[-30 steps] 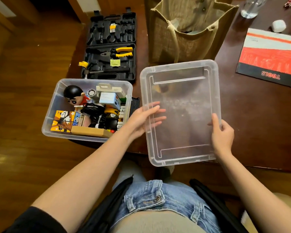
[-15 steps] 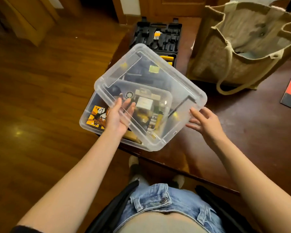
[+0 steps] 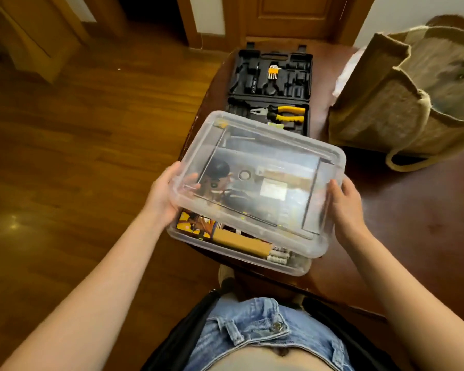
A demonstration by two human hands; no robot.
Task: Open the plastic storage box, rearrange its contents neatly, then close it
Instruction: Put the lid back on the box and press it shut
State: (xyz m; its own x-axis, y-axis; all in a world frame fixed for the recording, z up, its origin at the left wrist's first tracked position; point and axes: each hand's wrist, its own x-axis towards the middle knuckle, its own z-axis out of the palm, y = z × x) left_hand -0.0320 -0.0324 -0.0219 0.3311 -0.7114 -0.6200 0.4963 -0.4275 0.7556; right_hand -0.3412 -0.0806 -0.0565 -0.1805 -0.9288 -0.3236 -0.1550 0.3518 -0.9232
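The clear lid (image 3: 263,183) hangs just above the storage box (image 3: 239,250), a bit crooked. The left hand (image 3: 164,194) and right hand (image 3: 344,207) each curl round a short end of the lid. Line up its corners with the box, then press down evenly.

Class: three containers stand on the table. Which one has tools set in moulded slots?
The black tool case, lying open beyond the clear storage box. It holds yellow-handled pliers; the storage box holds loose items, and the woven bag shows no tools.
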